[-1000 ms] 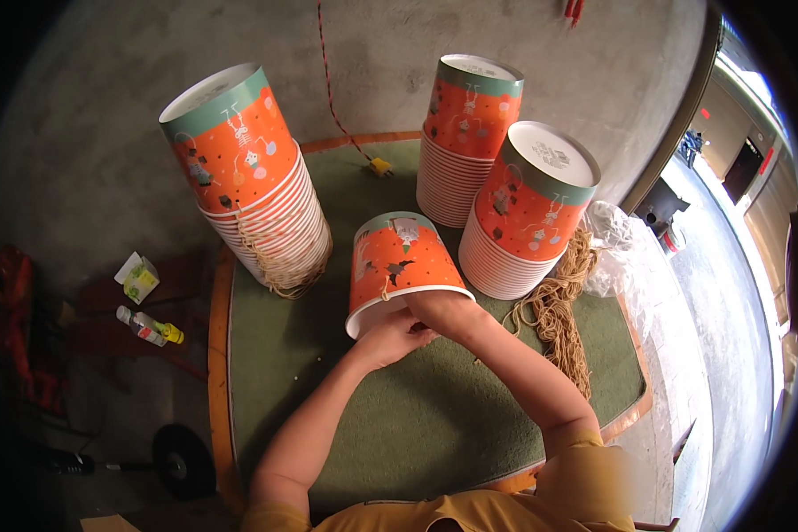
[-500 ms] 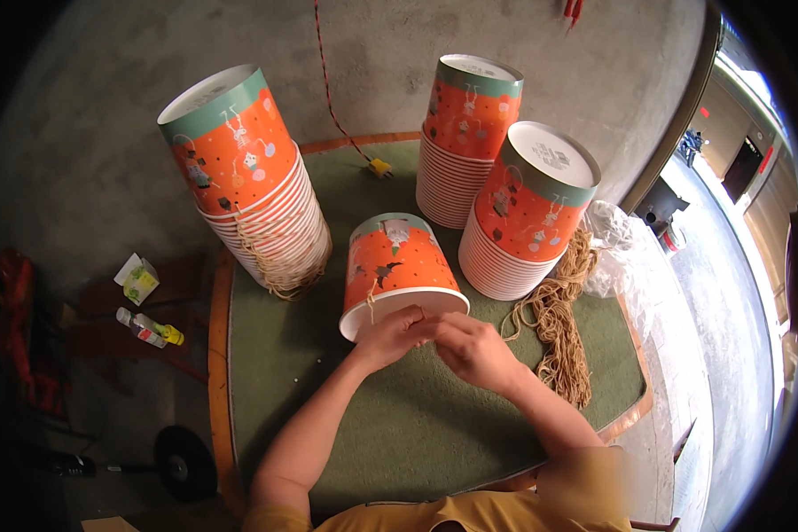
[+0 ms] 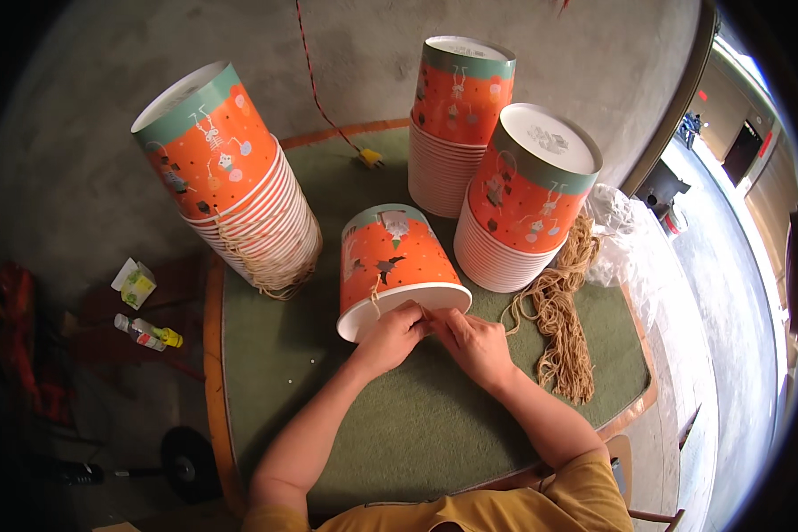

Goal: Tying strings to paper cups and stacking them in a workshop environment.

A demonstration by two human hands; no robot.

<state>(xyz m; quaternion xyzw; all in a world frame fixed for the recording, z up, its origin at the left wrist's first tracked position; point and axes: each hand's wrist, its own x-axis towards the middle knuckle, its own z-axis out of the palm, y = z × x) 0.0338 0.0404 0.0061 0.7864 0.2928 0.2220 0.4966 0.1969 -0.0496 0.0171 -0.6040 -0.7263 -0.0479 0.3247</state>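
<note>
An orange paper bucket with a green band at its base and cartoon figures lies on its side, its white-rimmed mouth toward me. My left hand and my right hand meet at the lower edge of that mouth, fingertips pinched together. Whatever they pinch is too small to make out. A short piece of tan cord comes out of the bucket's side just above the rim, left of my fingers. To the right of my right hand, a loose hank of tan cord lies on the green-topped table.
Three stacks of upturned buckets stand on the table: the left stack with cords draped over it, the back stack and the right stack. A yellow plug lies behind. Clear plastic wrap sits at the right edge.
My right hand has turned and its fingers point more toward my left hand, still pinched. The view has shifted slightly; the bucket stays on its side.
</note>
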